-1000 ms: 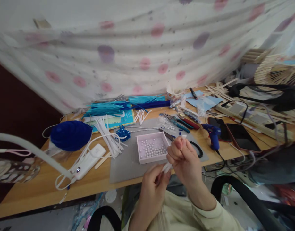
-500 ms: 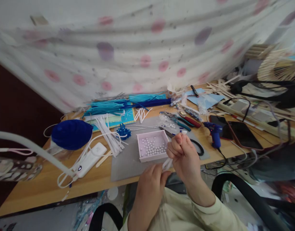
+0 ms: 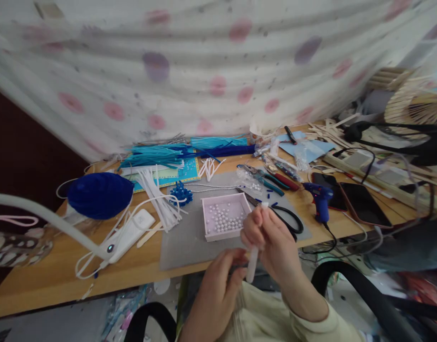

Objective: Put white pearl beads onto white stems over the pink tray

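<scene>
My right hand [image 3: 270, 237] is closed around a white strip [image 3: 252, 266]; a short white tip sticks out above the fingers and a longer end hangs below them. Its exact kind is hard to make out. Just to its left, my left hand [image 3: 218, 289] has thumb and forefinger apart, close to the hanging end. Beyond the hands sits a shallow pink box [image 3: 223, 237] with loose pearl beads [image 3: 227, 221]. Partly behind my right hand lie black-handled scissors [image 3: 293, 219].
A grey mat [image 3: 183, 247] covers the middle of the wooden table. Left are white pipe cleaners [image 3: 161, 199], a blue beaded piece [image 3: 182, 194], a white power strip [image 3: 131, 235] and a blue round object [image 3: 100, 194]. Pliers [image 3: 268, 180], a blue glue gun [image 3: 320, 199] and phones [image 3: 364, 204] lie right.
My left fingers have parted from the white strip, and its lower end now hangs free. Both hands sit slightly lower, my right hand a little further left.
</scene>
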### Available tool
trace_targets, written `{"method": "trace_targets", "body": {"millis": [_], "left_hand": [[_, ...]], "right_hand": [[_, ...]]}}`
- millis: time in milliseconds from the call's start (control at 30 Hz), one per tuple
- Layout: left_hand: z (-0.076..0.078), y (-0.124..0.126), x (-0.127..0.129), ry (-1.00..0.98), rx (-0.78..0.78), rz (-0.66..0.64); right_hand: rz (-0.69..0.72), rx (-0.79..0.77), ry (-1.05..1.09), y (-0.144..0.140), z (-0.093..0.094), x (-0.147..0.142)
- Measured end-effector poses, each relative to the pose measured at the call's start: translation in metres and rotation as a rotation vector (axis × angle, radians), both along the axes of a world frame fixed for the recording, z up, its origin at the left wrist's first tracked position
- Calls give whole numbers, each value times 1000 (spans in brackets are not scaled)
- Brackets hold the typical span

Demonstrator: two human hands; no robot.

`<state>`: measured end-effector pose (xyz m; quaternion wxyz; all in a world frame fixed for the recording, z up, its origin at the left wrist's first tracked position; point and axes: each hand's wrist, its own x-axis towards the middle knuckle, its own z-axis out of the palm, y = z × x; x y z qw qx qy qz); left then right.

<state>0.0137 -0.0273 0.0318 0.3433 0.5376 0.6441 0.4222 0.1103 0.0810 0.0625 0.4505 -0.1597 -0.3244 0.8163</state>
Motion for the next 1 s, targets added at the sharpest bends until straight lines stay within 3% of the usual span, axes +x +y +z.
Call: {"method": "trace_targets", "body": {"millis": [133, 233, 333, 500, 533, 633, 700, 800, 1000], "left_hand": [[9, -2, -3, -571, -101, 131], [11, 0, 0, -814, -150, 220], [4, -2, -2, -845, -185, 324], [-19, -9, -26, -836, -115, 452], [-23, -10, -33, -843, -98, 467], [-28, -9, -48, -870, -35, 542], [-25, -7, -53, -892, -7, 594], [-17, -5, -55, -931, 12, 636], [-8, 0, -52, -907, 13, 562]], "right_hand": [[134, 62, -206, -23, -14, -5], [288, 124, -377, -37, -20, -4], [344, 289, -516, -35, -21, 4], [28, 806, -865, 15, -12, 6], [32, 939, -977, 27, -10, -1], [345, 1304, -1370, 56, -12, -33], [471, 1382, -1460, 65, -17, -57], [519, 1403, -1516, 67, -27, -81], [467, 1334, -1494, 63, -23, -77]]}}
